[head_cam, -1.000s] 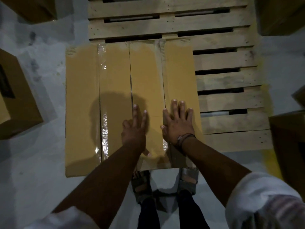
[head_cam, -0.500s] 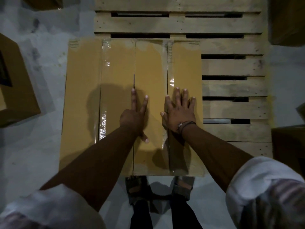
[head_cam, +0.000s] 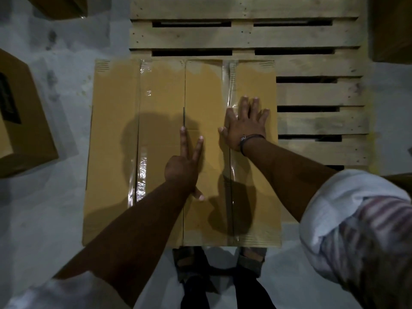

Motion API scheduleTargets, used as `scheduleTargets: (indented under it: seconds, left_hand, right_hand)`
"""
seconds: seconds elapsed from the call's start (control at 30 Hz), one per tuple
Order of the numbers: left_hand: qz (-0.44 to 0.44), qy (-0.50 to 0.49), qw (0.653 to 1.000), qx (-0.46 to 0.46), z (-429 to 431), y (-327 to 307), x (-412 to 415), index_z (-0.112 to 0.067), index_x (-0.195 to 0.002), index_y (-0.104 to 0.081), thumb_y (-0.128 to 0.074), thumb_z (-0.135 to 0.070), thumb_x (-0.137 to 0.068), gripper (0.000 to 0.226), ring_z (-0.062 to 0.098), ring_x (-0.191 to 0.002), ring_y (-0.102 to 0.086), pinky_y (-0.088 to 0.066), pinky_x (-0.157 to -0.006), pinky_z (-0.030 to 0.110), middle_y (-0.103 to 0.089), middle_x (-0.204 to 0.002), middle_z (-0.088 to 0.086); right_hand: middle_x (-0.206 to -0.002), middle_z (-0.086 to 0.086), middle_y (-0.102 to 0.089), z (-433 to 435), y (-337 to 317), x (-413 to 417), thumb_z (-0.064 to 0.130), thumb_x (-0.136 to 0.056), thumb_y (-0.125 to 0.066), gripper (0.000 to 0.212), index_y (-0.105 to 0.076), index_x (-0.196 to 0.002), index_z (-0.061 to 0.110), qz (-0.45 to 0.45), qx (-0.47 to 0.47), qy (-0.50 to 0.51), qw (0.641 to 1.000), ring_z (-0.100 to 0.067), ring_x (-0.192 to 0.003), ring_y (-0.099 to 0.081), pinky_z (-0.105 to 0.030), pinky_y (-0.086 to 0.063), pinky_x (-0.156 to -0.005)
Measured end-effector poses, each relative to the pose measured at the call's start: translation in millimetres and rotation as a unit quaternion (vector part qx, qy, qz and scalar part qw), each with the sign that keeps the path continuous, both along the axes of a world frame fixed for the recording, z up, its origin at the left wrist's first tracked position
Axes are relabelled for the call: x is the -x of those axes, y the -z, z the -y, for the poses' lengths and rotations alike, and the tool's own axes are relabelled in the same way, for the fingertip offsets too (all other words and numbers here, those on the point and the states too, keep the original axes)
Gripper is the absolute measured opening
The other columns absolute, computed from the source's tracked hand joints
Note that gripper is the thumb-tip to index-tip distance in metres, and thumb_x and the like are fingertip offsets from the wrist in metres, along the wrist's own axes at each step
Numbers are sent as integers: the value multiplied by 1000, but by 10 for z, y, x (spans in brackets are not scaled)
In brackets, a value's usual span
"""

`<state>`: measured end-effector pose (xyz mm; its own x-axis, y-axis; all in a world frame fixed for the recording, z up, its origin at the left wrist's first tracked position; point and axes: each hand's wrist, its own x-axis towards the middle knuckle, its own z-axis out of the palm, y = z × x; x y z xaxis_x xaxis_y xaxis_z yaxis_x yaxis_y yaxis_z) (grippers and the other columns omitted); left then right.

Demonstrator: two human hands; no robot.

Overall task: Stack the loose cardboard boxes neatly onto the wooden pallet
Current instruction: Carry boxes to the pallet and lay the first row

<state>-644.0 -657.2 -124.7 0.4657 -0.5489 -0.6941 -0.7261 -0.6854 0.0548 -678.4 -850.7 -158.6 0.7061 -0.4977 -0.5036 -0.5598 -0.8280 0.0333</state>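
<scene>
A large taped cardboard box point(head_cam: 160, 92) lies with its top facing me, its right part over the wooden pallet point(head_cam: 316, 99) and its left part out past the pallet's left edge. My left hand point(head_cam: 182, 166) rests on the box top near the centre seam, two fingers stretched forward and the others tucked under. My right hand point(head_cam: 245, 123) lies flat on the box, fingers spread, beside the right strip of tape.
Another cardboard box point(head_cam: 20, 121) stands on the grey floor at the left. More boxes sit at the top left point(head_cam: 60, 5), the top right point(head_cam: 392, 27) and the right edge. My sandalled feet point(head_cam: 218, 262) stand just below the box.
Both hands slid forward across the box top, the right one farther. The box now lies farther onto the pallet and squarer to it.
</scene>
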Motion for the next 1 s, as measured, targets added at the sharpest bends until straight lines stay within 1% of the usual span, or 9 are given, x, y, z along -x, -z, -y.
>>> scheduleTargets:
  seconds: [0.17,0.27,0.4,0.53,0.63,0.73,0.87,0.93,1.0]
  left_hand:
    - [10,2,1000,-7,0,17,6,-32,-149,40,-93,-65,-42,175,39,-93,-68,-58,-71,41,62,-136,25]
    - [10,-5,1000,4,-6,9,14,-32,-150,38,-95,-60,-42,174,39,-94,-67,-50,-64,37,60,-139,25]
    - [13,-7,1000,15,-34,9,34,-33,-149,39,-96,-57,-43,173,39,-94,-67,-55,-67,40,62,-137,22]
    - [38,2,999,11,-65,-13,67,-32,-151,37,-93,-63,-44,172,35,-90,-68,-49,-60,36,60,-139,24]
    - [66,17,998,4,-116,-32,108,-28,-153,35,-88,-70,-46,168,32,-89,-67,-46,-59,34,55,-144,25]
    - [85,29,996,17,-214,-31,193,-23,-157,27,-84,-73,-54,159,32,-104,-63,-44,-65,35,44,-154,25]
    - [72,20,996,54,-414,-13,341,-20,-160,18,-78,-65,-74,137,37,-129,-51,-53,-86,41,34,-162,19]
    - [68,14,996,63,-544,-21,429,-18,-161,14,-69,-65,-84,123,40,-138,-41,-52,-92,43,28,-165,18]
    - [80,23,994,70,-684,-62,557,-15,-162,7,-59,-67,-90,111,42,-142,-35,-49,-98,47,19,-167,19]
  right_hand:
    - [-167,-18,13,54,-83,-87,56,-102,-35,63,-25,-156,26,2,-15,7,1000,-48,-150,17,-71,2,-117]
    - [-167,-19,12,-9,-88,25,47,-103,-33,54,-30,-153,26,-6,-13,-5,1000,-50,-150,17,-72,0,-116]
    - [-167,-18,15,-244,-60,356,40,-103,-32,55,-22,-156,28,-14,-23,-9,1000,-50,-149,19,-72,2,-116]
    - [-165,-19,20,-588,-22,765,44,-102,-32,63,-11,-159,27,-6,-31,7,999,-49,-148,21,-71,2,-117]
    - [-164,-18,24,-838,-47,1059,46,-103,-30,66,-4,-161,27,-2,-38,21,999,-48,-148,23,-69,3,-118]
    - [-164,-19,26,-1084,-71,1328,47,-106,-27,65,-4,-161,25,-13,-42,18,999,-48,-148,24,-69,3,-118]
    - [-165,-18,24,-1367,-175,1593,47,-105,-28,64,-8,-161,23,-20,-54,38,998,-47,-148,24,-68,3,-118]
    - [-165,-18,21,-1461,-250,1677,48,-104,-29,63,-15,-160,21,-22,-59,48,997,-47,-149,22,-68,3,-118]
    - [-166,-18,18,-1525,-340,1743,48,-103,-31,60,-25,-157,20,-19,-65,66,996,-47,-150,20,-68,2,-118]
